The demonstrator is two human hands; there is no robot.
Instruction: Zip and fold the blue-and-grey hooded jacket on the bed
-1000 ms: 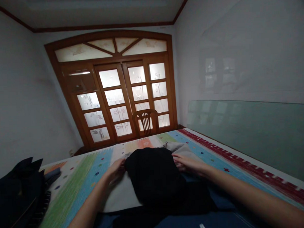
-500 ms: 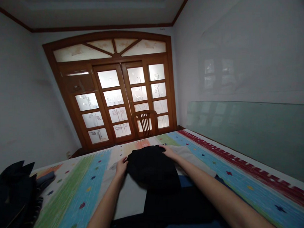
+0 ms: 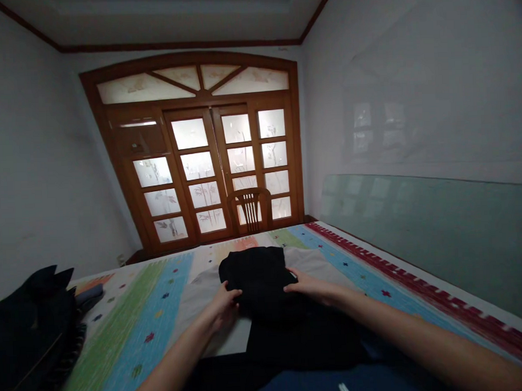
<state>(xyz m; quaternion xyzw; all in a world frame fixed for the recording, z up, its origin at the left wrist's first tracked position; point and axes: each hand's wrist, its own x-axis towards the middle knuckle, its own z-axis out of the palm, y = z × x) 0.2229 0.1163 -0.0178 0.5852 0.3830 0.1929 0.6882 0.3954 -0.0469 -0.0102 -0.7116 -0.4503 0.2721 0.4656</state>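
Note:
A garment with a black hood-like part (image 3: 257,270), pale grey panels and navy cloth lies spread out in front of me. My left hand (image 3: 224,305) grips the left edge of the black part between thumb and fingers. On the opposite edge, my right hand (image 3: 305,286) pinches the black cloth, its thumb on top. Some fingertips are hidden by the fabric. A small white strip (image 3: 345,390) shows on the navy cloth (image 3: 310,385) nearest me.
A striped, flower-patterned cover (image 3: 162,307) lies beneath the garment. Dark clothes (image 3: 30,335) are heaped at the left. Beyond the far edge stand a wooden chair (image 3: 249,196) and glazed wooden doors (image 3: 195,163). A glass panel (image 3: 424,224) lines the right wall.
Both hands have come nearer to me along the edges of the black part. Its near portion looks lower and flatter, and more navy cloth shows in front.

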